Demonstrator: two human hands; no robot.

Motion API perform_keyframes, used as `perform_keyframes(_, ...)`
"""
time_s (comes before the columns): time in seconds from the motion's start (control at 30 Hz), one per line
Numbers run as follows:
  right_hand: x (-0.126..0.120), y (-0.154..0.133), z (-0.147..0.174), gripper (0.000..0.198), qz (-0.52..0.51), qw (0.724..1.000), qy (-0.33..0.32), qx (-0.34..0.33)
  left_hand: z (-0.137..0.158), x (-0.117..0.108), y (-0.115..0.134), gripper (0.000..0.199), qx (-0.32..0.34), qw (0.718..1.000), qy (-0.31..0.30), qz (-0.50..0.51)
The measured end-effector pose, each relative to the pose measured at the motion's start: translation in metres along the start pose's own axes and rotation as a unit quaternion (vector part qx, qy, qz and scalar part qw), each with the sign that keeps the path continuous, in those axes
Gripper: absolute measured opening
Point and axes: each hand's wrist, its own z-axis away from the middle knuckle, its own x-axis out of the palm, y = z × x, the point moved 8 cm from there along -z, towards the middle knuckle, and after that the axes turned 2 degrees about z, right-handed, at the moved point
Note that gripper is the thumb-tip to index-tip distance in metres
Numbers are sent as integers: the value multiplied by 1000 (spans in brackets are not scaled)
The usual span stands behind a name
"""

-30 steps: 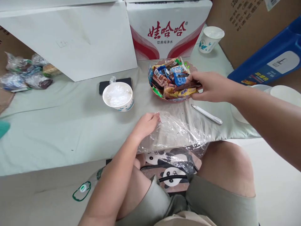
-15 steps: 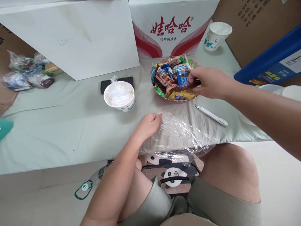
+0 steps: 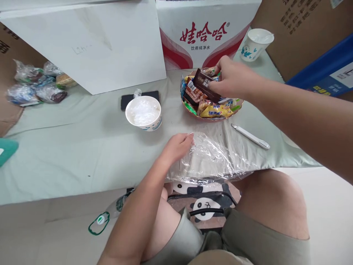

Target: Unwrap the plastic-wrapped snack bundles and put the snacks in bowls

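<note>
Slanting between the right hand's (image 3: 234, 78) fingers (image 3: 216, 87), a brown wrapped bar (image 3: 203, 83)

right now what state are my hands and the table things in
left hand, pinching plastic film
right hand, gripping brown bar
plastic film, wrinkled, spread out
brown bar, wrapped, tilted
bowl, filled with wrapped snacks
near cup, upright, crumpled plastic inside
far cup, upright
phone, flat, screen dark
white tool, lying flat
bundles, plastic-wrapped

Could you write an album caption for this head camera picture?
The right hand grips a brown packet over a bowl of wrapped snacks; the left hand pinches clear plastic.
</note>
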Motion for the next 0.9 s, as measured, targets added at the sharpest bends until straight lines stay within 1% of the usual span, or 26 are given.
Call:
perform_keyframes(0.1,19,5,-18,33,38,995,-42,-78,2,-2,2,50,13,1000,2,1)
perform_keyframes(0.17,29,11,-27,41,51,991,-74,-99,2,-3,2,51,20,1000,3,4)
perform_keyframes(0.23,32,13,-32,50,56,989,-99,-95,2,-3,1,50,26,1000,4,7)
perform_keyframes(0.27,29,11,-31,52,59,989,-109,-85,2,-4,0,50,27,1000,3,8)
perform_keyframes(0.33,13,3,-18,49,59,991,-107,-49,1,-4,-2,50,31,999,0,9)
perform_keyframes(0.37,-1,-3,-4,45,54,994,-90,-29,0,-5,-2,50,35,999,-3,10)
perform_keyframes(0.4,-17,-12,15,39,40,998,-55,-11,0,-6,-1,50,40,999,-5,11)
perform_keyframes(0.43,-35,-22,39,31,9,1000,-4,-9,1,-8,0,49,46,999,-6,12)
perform_keyframes(0.47,-47,-35,68,24,-34,999,29,-25,1,-10,2,48,52,999,-6,13)
perform_keyframes(0.53,-55,-56,131,15,-117,989,57,-72,3,-15,5,46,65,998,-4,11)
perform_keyframes(0.57,-49,-63,161,17,-139,985,54,-93,5,-18,7,45,70,998,-3,8)
perform_keyframes(0.6,-36,-65,187,28,-131,986,32,-96,6,-20,8,43,74,997,-3,4)
perform_keyframes(0.63,-17,-63,207,41,-105,991,-12,-81,7,-22,8,42,76,997,-4,0)
perform_keyframes(0.67,1,-59,223,44,-83,994,-45,-62,8,-24,7,42,76,997,-2,-4)
perform_keyframes(0.73,27,-42,239,33,-44,996,-71,-10,9,-30,4,42,76,997,16,-14)
perform_keyframes(0.77,33,-32,242,27,-31,998,-59,20,10,-33,3,42,80,996,33,-23)
perform_keyframes(0.8,33,-22,242,23,-24,998,-31,51,10,-37,1,42,87,994,53,-36)
perform_keyframes(0.9,17,6,240,17,-52,987,83,126,12,-48,-1,41,115,984,112,-77)
